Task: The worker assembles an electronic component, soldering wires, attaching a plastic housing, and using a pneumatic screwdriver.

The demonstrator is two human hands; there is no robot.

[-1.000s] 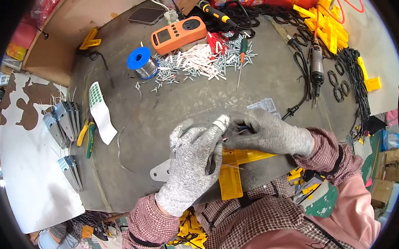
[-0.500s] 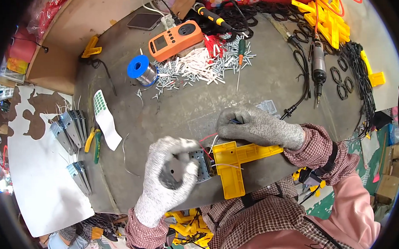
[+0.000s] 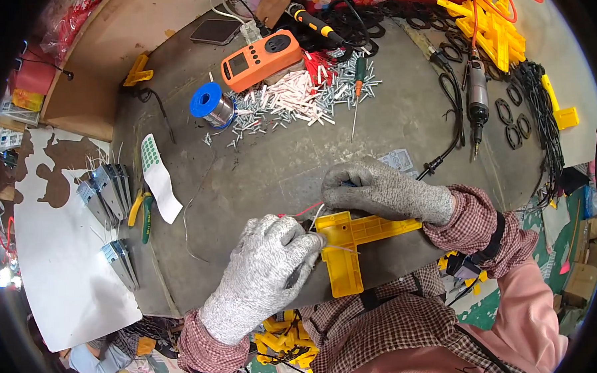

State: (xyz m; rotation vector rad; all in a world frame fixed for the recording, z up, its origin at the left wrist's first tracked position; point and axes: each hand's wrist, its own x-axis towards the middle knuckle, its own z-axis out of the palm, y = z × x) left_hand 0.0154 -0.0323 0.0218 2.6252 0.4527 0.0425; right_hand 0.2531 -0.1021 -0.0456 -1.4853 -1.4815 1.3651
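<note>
My left hand (image 3: pixel 267 271), in a grey-white knit glove, is closed at the left edge of a yellow T-shaped plastic housing (image 3: pixel 343 268). It covers the perforated metal piece there, and what its fingers grip is hidden. Above the housing's arm, my gloved right hand (image 3: pixel 368 189) is closed in a pinch. A red wire (image 3: pixel 307 210) stretches from the left hand to the right fingertips. Something small and dark blue shows among the right fingers, too little to name. Short white wires (image 3: pixel 317 216) stick out by the housing's upper left corner.
Beyond my hands lie white sleeves and screws (image 3: pixel 291 100), a solder spool (image 3: pixel 210 105), an orange meter (image 3: pixel 262 60) and a screwdriver (image 3: pixel 359 77). Pliers (image 3: pixel 146 216) and grey metal parts (image 3: pixel 112 191) are left. An electric screwdriver (image 3: pixel 477 99) and black cables (image 3: pixel 538 109) are right.
My left hand has turned over and closed in on the housing's left edge, covering the metal piece that showed before. My right hand has hardly moved; the housing shifted slightly left.
</note>
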